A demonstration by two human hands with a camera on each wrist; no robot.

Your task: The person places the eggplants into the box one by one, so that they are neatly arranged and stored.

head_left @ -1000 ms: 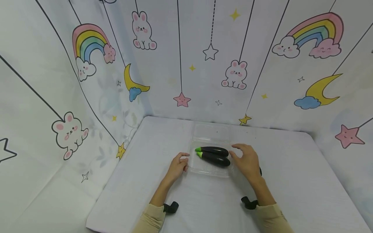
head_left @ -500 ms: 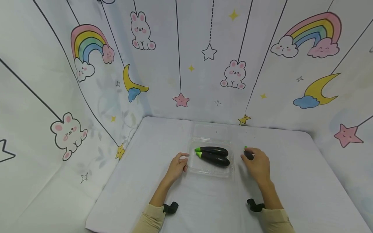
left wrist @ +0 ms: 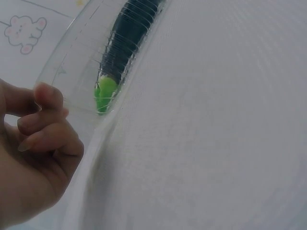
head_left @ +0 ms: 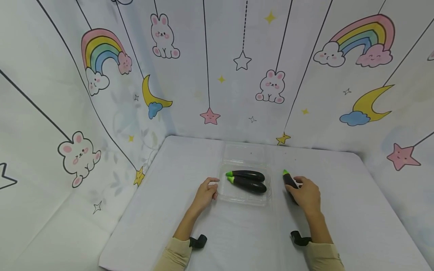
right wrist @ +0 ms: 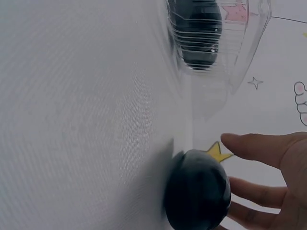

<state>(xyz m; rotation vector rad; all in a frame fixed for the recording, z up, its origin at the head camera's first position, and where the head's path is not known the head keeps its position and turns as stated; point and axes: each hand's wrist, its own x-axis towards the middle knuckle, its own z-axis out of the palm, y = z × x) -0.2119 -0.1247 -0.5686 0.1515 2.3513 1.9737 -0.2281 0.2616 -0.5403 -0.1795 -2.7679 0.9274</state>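
Note:
My right hand point(head_left: 306, 194) is spread over a dark eggplant point(head_left: 286, 179) with a green stem, lying on the table right of the box. In the right wrist view its thumb point(right wrist: 247, 146) stands apart from the rounded end of the eggplant, while the other fingers reach behind it. My left hand point(head_left: 205, 194) pinches the left rim of a clear plastic box point(head_left: 234, 195) between thumb and index finger, the remaining fingers curled. Inside the box two more eggplants lie side by side, an upper one point(head_left: 249, 175) and a lower one point(head_left: 251, 186), green stems to the left.
The box's clear lid point(head_left: 244, 153) is folded back behind it. A white cloth covers the table point(head_left: 169, 169), and white curtains point(head_left: 190, 75) printed with rabbits, stars and rainbows stand close behind and at both sides.
From the box's right edge my right hand has moved right and back toward me, onto the loose eggplant, which shows more fully. The left hand and the box have stayed put.

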